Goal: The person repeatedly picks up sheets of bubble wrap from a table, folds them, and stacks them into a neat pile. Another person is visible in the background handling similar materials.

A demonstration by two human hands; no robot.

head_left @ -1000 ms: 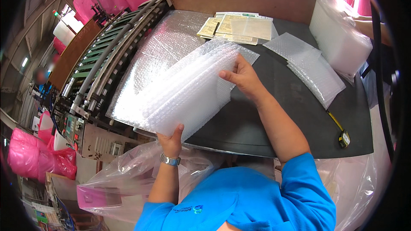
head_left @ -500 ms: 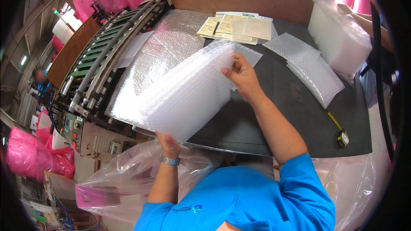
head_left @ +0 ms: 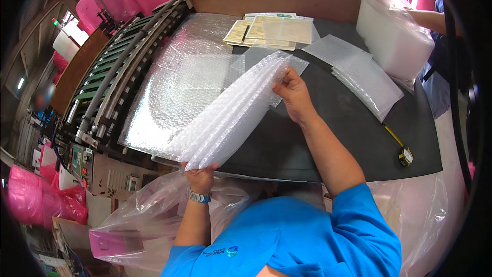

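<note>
Both my hands hold a stack of bubble wrap bags (head_left: pixel 230 113), tilted up over the table, its layers bent and partly fanned. My left hand (head_left: pixel 200 175), below a metal wristwatch, grips the near lower corner, with some fingers hidden behind the bags. At the far right end, my right hand (head_left: pixel 294 95) pinches the edge between thumb and fingers. Under and beyond the stack, a single bubble wrap piece (head_left: pixel 210 74) lies on a silver bubble sheet (head_left: pixel 148 107). Another clear piece (head_left: pixel 256 57) rests flat just behind the stack.
A roller conveyor (head_left: pixel 120 66) adjoins the dark table (head_left: pixel 338 138) on the left. Papers with a pen (head_left: pixel 277 30) lie at the back. To the right are several bubble wrap bags (head_left: pixel 359 69), a tape measure (head_left: pixel 405 155) and a large wrapped stack (head_left: pixel 392 36). Another person's arm (head_left: pixel 435 20) shows behind.
The stack has bent and its layers have spread apart. My left hand has turned under its corner. The piece at the conveyor's edge is gone from there; one now lies on the silver sheet.
</note>
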